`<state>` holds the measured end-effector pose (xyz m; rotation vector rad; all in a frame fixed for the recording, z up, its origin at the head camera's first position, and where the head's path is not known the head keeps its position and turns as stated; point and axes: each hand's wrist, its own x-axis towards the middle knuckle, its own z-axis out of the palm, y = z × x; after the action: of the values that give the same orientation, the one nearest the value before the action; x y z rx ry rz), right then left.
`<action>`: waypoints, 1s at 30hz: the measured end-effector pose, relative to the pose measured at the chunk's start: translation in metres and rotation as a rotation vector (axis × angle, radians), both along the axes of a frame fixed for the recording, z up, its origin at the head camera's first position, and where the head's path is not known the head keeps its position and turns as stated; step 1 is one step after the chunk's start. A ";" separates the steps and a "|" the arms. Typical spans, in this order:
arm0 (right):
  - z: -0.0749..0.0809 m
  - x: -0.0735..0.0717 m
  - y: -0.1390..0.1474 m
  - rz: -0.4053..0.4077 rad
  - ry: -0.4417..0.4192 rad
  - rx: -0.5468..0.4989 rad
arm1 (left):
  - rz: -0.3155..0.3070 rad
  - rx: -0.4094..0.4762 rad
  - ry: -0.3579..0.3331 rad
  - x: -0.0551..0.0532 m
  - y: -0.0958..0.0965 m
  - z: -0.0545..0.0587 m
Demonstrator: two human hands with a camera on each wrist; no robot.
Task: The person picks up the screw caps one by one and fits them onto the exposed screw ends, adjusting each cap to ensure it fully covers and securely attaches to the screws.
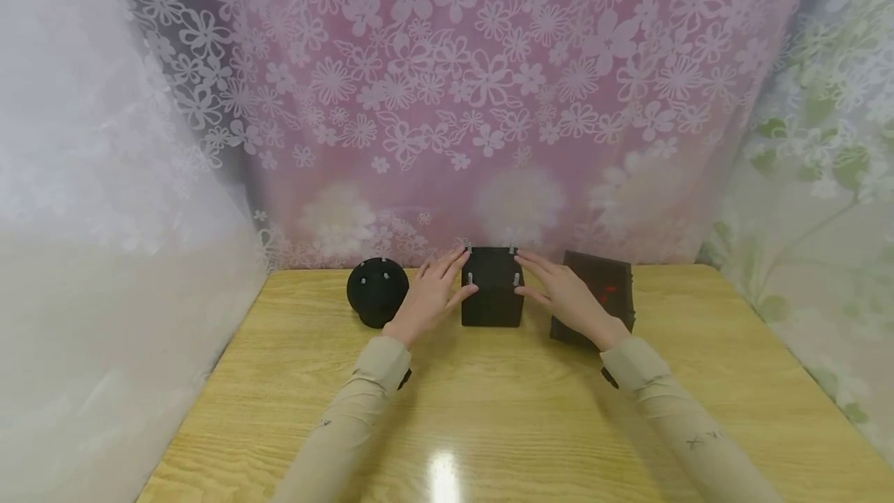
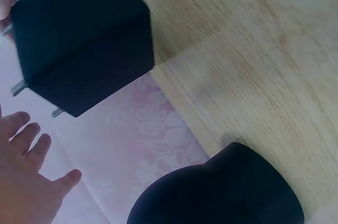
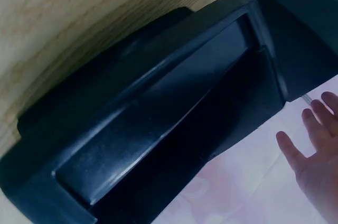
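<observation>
A black box (image 1: 492, 305) stands at the back middle of the table, with short metal pegs (image 1: 517, 279) at its top corners. On its left is my left hand (image 1: 429, 297), fingers extended and fingertips close by the left pegs. My right hand (image 1: 569, 300) mirrors it on the other side, thumb and fingertips near the right pegs. In the left wrist view the left hand (image 2: 26, 182) has its fingers spread, with a gap to the box (image 2: 79, 39). The right wrist view also shows the right hand (image 3: 319, 155) with loose, parted fingers beside a peg.
Left of the left hand sits a rounded black object (image 1: 377, 293) with several small pegs on top. A dark framed device (image 1: 585, 266) with red lit marks leans behind the right hand. Floral curtains (image 1: 489, 138) hang along the table's (image 1: 503, 410) back edge.
</observation>
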<state>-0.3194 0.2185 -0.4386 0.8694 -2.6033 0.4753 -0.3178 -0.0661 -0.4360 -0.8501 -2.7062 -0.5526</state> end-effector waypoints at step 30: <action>-0.007 -0.008 -0.005 0.011 0.047 0.190 | 0.025 -0.162 -0.007 -0.017 0.010 -0.014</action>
<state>-0.3271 0.2139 -0.4456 0.9431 -2.6330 0.2095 -0.3343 -0.0563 -0.4495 -0.8528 -2.7934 -0.3341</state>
